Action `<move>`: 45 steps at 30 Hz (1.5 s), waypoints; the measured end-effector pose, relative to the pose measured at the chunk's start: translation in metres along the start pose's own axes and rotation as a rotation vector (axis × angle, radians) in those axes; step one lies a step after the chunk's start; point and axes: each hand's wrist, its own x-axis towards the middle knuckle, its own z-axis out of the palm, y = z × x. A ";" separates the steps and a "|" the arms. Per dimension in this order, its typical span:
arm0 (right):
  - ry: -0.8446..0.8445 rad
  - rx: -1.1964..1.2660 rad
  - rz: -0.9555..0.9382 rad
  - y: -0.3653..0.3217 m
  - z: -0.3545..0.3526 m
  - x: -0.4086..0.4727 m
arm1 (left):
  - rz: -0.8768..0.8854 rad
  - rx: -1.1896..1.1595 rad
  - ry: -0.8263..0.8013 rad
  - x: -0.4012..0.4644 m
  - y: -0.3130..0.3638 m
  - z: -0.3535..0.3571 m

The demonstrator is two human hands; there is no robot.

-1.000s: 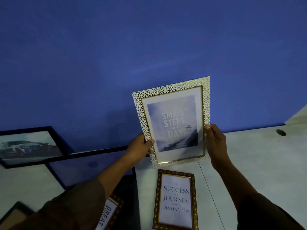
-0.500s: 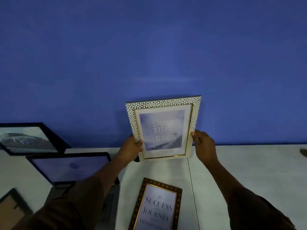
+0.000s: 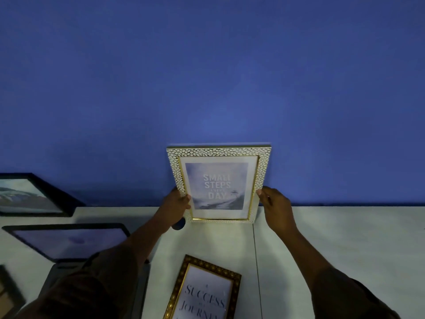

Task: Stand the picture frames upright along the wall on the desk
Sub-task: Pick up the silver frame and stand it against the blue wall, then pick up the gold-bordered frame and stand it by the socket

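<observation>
A white-and-gold pebbled frame [image 3: 218,151] reading "Small steps every day" stands upright on the white desk [image 3: 345,238], its top against the blue wall [image 3: 207,77]. My left hand [image 3: 177,202] grips its left edge and my right hand [image 3: 273,203] holds its right edge. A gold-brown frame [image 3: 204,288] reading "Success is a journey" lies flat on the desk in front of it. A black frame with a car picture [image 3: 30,195] leans at the wall on the far left. Another black frame [image 3: 66,240] lies flat left of my arm.
A dark flat thing [image 3: 59,272] lies under my left sleeve, below the flat black frame. Part of one more dark frame [image 3: 8,293] shows at the lower left edge. A seam [image 3: 256,261] runs across the desk from the frame's right corner toward me.
Both hands carried the pebbled frame down and back from mid-air; its bottom edge now rests on the desk and it stands straight against the wall. The view tilted level.
</observation>
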 end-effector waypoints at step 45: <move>-0.315 -0.070 0.465 -0.011 0.106 -0.274 | -0.353 -0.277 0.040 -0.250 -0.216 0.008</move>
